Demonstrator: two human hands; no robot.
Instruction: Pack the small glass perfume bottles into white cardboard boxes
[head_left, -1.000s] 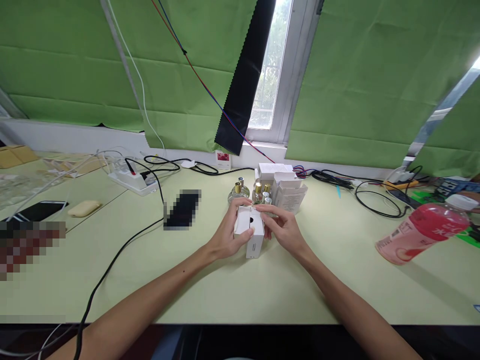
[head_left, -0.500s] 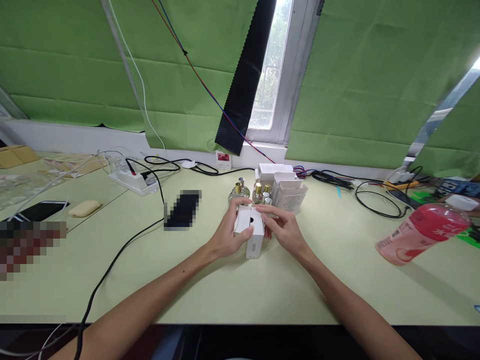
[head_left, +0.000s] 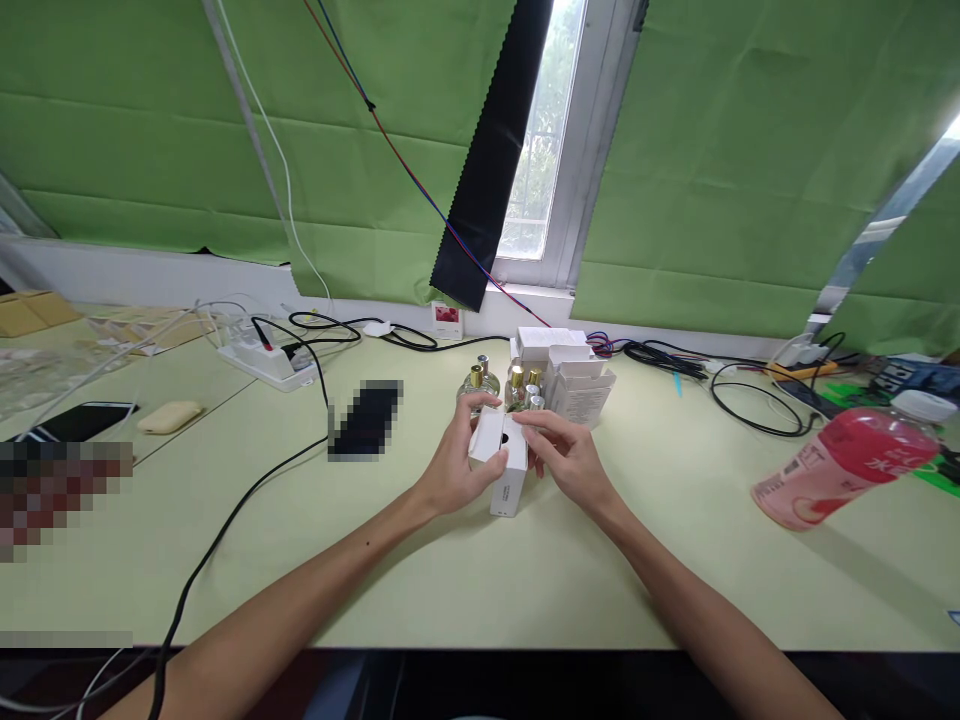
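Observation:
A small white carton [head_left: 510, 485] stands on the table between my hands, with a dark round spot showing on its top. My left hand [head_left: 463, 460] grips its left side, the thumb laid along the near top edge. My right hand [head_left: 568, 455] curls around the right side, with the index finger on the top flap. Just behind the carton are several glass bottles [head_left: 478, 385] with gold and silver caps; their lower parts are partly hidden by my hands. White boxes [head_left: 581, 385], some with raised flaps, stand behind and to the right.
A pink drink bottle [head_left: 832, 470] leans at the right. Left of my hands lie a blurred dark object [head_left: 367, 420], a yellow case [head_left: 170, 417] and a black cable [head_left: 247, 495]. A power strip [head_left: 274, 365] sits at the back left.
The carton has tilted slightly, its lower end a little further left. The flap under my right fingers lies flatter. Both hands keep nearly the same place.

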